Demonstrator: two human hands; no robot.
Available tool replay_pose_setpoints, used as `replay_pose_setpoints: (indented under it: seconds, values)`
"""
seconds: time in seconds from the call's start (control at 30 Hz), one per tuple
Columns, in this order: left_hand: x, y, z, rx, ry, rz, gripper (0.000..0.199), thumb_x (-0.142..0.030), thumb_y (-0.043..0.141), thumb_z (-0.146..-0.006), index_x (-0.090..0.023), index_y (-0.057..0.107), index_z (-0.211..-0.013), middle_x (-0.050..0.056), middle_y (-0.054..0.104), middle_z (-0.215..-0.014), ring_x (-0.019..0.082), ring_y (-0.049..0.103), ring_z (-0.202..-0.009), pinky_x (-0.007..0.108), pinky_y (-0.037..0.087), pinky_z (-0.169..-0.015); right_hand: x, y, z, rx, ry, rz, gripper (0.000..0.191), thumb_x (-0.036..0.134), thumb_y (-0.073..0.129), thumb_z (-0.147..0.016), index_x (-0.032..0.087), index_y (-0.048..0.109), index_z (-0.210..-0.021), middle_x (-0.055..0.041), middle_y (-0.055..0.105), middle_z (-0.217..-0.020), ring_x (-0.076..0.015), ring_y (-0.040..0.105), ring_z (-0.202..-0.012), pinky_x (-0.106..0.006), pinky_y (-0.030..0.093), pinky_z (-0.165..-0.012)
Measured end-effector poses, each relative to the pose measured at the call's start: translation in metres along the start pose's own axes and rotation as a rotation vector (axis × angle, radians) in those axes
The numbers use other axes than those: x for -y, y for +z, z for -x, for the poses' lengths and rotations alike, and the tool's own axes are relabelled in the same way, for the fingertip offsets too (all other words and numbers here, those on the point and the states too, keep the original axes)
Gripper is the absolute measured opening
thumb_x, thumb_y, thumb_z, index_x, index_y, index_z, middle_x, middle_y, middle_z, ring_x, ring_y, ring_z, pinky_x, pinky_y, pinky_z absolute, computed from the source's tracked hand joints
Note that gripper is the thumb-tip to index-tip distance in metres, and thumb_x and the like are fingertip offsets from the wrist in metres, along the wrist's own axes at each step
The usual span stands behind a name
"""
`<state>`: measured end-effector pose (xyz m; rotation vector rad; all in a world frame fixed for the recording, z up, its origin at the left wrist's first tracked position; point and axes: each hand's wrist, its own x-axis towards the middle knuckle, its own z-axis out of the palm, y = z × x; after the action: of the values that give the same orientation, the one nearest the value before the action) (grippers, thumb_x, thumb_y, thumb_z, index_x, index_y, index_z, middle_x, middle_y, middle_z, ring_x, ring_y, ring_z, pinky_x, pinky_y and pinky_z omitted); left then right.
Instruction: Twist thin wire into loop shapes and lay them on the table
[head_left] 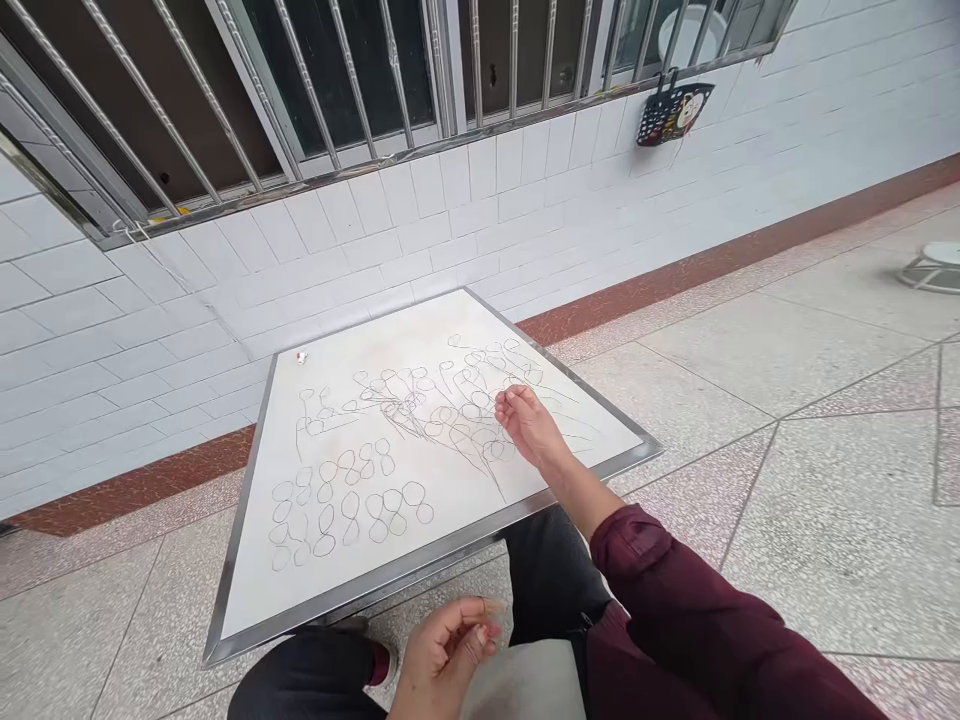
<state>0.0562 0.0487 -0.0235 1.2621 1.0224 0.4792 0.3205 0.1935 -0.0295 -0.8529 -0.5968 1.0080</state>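
Observation:
My right hand (pixel 529 425) is over the right part of a white table (pixel 251 585), its fingers pinched together close to a pile of thin wire loops with long tails (pixel 465 400). Whether a wire is between those fingertips is too fine to see. Low in front of my lap is my left hand (pixel 446 650), thumb and fingers closed together; anything in them is too small to make out. Wire figure-eights (pixel 350 515) lie in two rows at the table's near left. More looped wires overlap in a tangle (pixel 405 400) across the middle.
A small red-and-white object (pixel 301 357) sits at the table's far left corner. Behind stands a white tiled wall (pixel 450 215) with barred windows (pixel 345 80) and a hanging patterned basket (pixel 673 112). A white stool (pixel 941 255) is on the floor at right.

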Motion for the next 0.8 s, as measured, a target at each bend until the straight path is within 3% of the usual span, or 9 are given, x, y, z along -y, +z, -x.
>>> replay_pose_setpoints:
  seconds: [0.07, 0.13, 0.27, 0.37, 0.53, 0.7, 0.8]
  values:
    - [-0.002, 0.000, -0.004, -0.109, 0.013, 0.067, 0.041, -0.052, 0.061, -0.080, -0.022, 0.071, -0.106, 0.009, 0.073, -0.094, 0.022, 0.065, -0.083, 0.035, 0.050, -0.080, 0.000, 0.017, 0.028, 0.073, 0.039, -0.047, 0.025, 0.041, 0.070, -0.075, 0.024, 0.053, -0.084, 0.0020, 0.063, -0.088, -0.0106, 0.061, -0.077, -0.025, 0.051, -0.074]
    - [-0.005, -0.001, -0.008, -0.224, 0.044, 0.107, 0.044, -0.050, 0.060, -0.082, -0.022, 0.068, -0.115, 0.009, 0.072, -0.099, 0.021, 0.065, -0.086, 0.033, 0.050, -0.079, -0.002, 0.037, 0.060, 0.200, 0.168, -0.164, 0.024, 0.038, 0.072, -0.076, 0.024, 0.056, -0.085, 0.0015, 0.065, -0.089, -0.0115, 0.063, -0.080, -0.026, 0.050, -0.076]
    - [-0.011, -0.004, -0.014, -0.410, 0.159, 0.182, 0.054, -0.049, 0.054, -0.087, -0.027, 0.050, -0.136, 0.009, 0.064, -0.123, 0.021, 0.062, -0.102, 0.032, 0.051, -0.083, -0.010, 0.068, 0.120, 0.338, 0.376, -0.226, 0.021, 0.036, 0.073, -0.078, 0.021, 0.059, -0.083, -0.0015, 0.069, -0.092, -0.0124, 0.066, -0.080, -0.026, 0.051, -0.074]
    - [-0.008, -0.007, -0.011, -0.503, 0.247, 0.229, 0.054, -0.047, 0.050, -0.090, -0.030, 0.043, -0.140, 0.007, 0.053, -0.139, 0.023, 0.058, -0.114, 0.035, 0.050, -0.089, -0.018, 0.079, 0.148, 0.386, 0.492, -0.252, 0.021, 0.034, 0.074, -0.077, 0.019, 0.060, -0.080, -0.0038, 0.070, -0.094, -0.0128, 0.066, -0.082, -0.027, 0.051, -0.075]
    - [0.006, -0.012, 0.003, -0.549, 0.302, 0.198, 0.042, -0.039, 0.051, -0.092, -0.029, 0.054, -0.132, 0.004, 0.050, -0.143, 0.022, 0.043, -0.133, 0.037, 0.033, -0.110, -0.033, 0.078, 0.168, 0.397, 0.639, -0.259, 0.021, 0.032, 0.077, -0.075, 0.017, 0.062, -0.077, -0.0036, 0.070, -0.090, -0.0122, 0.065, -0.079, -0.026, 0.050, -0.072]
    - [0.012, -0.013, 0.014, -0.496, 0.345, 0.208, 0.049, -0.034, 0.061, -0.086, -0.028, 0.053, -0.133, 0.007, 0.051, -0.141, 0.025, 0.048, -0.128, 0.039, 0.038, -0.107, -0.040, 0.074, 0.174, 0.370, 0.751, -0.213, 0.017, 0.027, 0.078, -0.073, 0.017, 0.065, -0.076, -0.0012, 0.067, -0.089, -0.0094, 0.059, -0.078, -0.021, 0.045, -0.069]
    - [0.012, -0.014, 0.015, -0.523, 0.363, 0.149, 0.044, -0.034, 0.058, -0.088, -0.027, 0.055, -0.132, 0.007, 0.053, -0.139, 0.025, 0.046, -0.131, 0.040, 0.033, -0.111, -0.042, 0.072, 0.179, 0.393, 0.813, -0.152, 0.016, 0.026, 0.079, -0.072, 0.017, 0.065, -0.073, 0.0011, 0.063, -0.085, -0.0076, 0.053, -0.072, -0.019, 0.040, -0.062]
